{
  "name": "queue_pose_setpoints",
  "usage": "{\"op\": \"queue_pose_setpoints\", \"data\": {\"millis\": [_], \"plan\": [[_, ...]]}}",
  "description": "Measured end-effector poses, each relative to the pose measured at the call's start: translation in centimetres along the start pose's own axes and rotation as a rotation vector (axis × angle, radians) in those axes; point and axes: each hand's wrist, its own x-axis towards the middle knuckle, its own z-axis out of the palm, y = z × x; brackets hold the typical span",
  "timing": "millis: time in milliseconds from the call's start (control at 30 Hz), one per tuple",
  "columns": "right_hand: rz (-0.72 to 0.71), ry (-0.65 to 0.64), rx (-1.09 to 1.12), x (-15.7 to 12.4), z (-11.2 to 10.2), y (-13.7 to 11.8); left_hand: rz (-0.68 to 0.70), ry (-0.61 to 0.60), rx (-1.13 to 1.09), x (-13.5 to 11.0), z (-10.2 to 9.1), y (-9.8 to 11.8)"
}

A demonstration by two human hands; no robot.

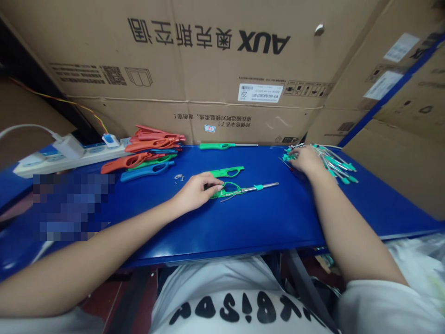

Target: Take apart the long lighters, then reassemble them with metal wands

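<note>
My left hand (193, 191) is closed on the handle end of a green stick lighter (232, 187), with the thumb and fingers pinching it. The lighter's metal tube (267, 186) points right and carries a teal piece, and a thin wire hangs along the handle. Just behind it lies a green handle shell (225, 172). At the far right my right hand (306, 158) reaches into a pile of metal tubes with teal ends (335, 163). Its fingers are bent together at the pile's left side; what they hold is hidden.
Red, green and blue handle shells (149, 146) are heaped at the back left. Small metal pins (179, 177) lie left of my left hand. A green lighter (222, 146) rests at the back by the cardboard wall (208, 83). A power strip (73, 159) with cables stands at left.
</note>
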Motion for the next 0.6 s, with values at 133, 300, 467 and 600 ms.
{"op": "queue_pose_setpoints", "data": {"millis": [133, 300, 467, 600], "plan": [[-0.033, 0.035, 0.028, 0.3, 0.9, -0.1, 0.036, -0.036, 0.021, -0.1, -0.1, 0.3], [-0.072, 0.053, 0.074, 0.5, 1.2, -0.2, 0.128, -0.095, 0.113, -0.3, -0.3, 0.8], [-0.084, 0.052, 0.096, 0.1, 0.9, -0.5, 0.189, -0.105, 0.199, -0.5, -0.6, 1.0], [-0.093, 0.075, 0.133, -0.2, 0.5, -0.8, 0.216, -0.105, 0.266, -0.6, -0.8, 1.1]]}}
